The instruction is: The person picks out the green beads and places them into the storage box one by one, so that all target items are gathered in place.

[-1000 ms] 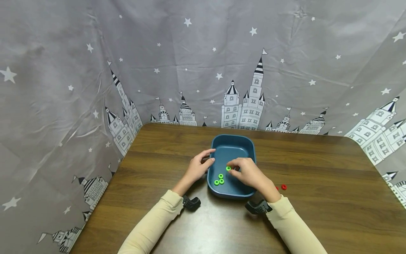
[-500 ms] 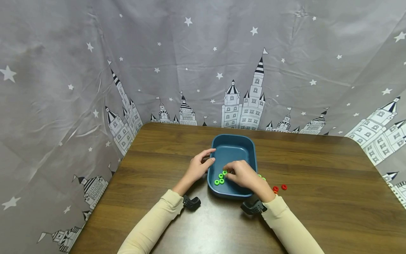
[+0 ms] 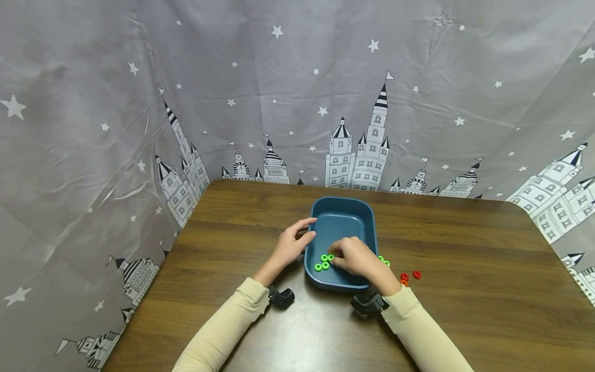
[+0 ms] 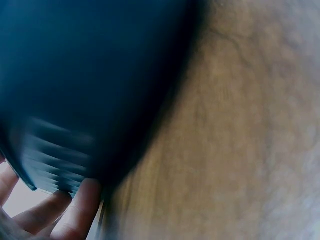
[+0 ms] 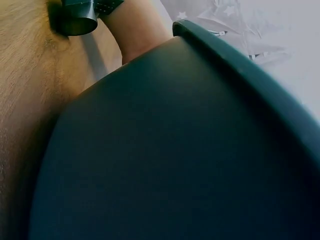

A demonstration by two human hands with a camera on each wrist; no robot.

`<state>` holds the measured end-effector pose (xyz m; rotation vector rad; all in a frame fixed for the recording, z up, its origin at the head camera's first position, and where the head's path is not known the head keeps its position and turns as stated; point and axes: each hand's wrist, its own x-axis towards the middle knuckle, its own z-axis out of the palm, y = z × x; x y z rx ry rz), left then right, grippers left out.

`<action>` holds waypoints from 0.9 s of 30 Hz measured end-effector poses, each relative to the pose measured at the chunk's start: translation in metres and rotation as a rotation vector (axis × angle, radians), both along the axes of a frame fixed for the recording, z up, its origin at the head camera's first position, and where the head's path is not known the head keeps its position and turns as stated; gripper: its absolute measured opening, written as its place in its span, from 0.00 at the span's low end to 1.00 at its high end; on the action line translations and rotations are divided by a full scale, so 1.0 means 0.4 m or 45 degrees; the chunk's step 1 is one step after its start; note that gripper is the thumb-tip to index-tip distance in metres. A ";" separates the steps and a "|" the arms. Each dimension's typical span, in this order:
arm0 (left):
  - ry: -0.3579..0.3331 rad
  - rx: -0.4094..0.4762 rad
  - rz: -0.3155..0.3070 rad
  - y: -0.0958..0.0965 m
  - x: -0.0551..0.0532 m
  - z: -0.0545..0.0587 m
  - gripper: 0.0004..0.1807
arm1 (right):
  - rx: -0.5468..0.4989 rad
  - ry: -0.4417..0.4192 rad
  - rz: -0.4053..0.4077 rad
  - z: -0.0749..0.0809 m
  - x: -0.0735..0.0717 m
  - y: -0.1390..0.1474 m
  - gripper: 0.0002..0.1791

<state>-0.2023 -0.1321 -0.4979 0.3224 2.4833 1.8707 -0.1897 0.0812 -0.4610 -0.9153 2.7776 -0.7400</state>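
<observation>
Left hand [image 3: 289, 245] touches tray [image 3: 341, 227]; long axis near-to-far.

So the table [image 3: 465, 237] is wood-grained, with rounded far corners and a patch of glare caught along its near side. Behind it and down its left side a grey curtain [image 3: 297, 51] is hung, pretty creased on the left. It's printed with white stars [image 3: 277, 31] and castles [image 3: 176, 186], black stripes included. A tall tower [image 3: 372, 150], topped by a flag [image 3: 389, 75], is shown right behind the table's far edge.
</observation>
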 end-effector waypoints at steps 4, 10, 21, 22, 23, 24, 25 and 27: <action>0.006 0.009 -0.001 0.001 0.001 0.002 0.23 | 0.017 -0.018 -0.022 0.000 0.002 -0.002 0.07; -0.003 -0.006 0.010 0.004 0.009 0.014 0.23 | 0.026 -0.056 0.005 0.000 0.004 -0.005 0.06; 0.005 -0.005 0.016 0.003 0.001 0.002 0.23 | 0.011 -0.027 0.053 -0.002 0.007 -0.005 0.09; 0.004 -0.002 0.018 0.004 0.001 0.002 0.23 | 0.010 -0.027 0.053 -0.003 0.006 -0.005 0.09; 0.004 0.000 0.021 0.005 0.002 0.003 0.24 | 0.010 -0.025 0.055 -0.003 0.006 -0.005 0.09; 0.003 0.001 0.025 0.006 0.003 0.004 0.24 | 0.011 -0.027 0.055 -0.003 0.006 -0.005 0.09; 0.002 0.003 0.029 0.007 0.003 0.005 0.24 | 0.012 -0.026 0.056 -0.003 0.005 -0.004 0.09; 0.001 0.009 0.032 0.009 0.003 0.005 0.24 | 0.010 -0.031 0.057 -0.003 0.005 -0.004 0.10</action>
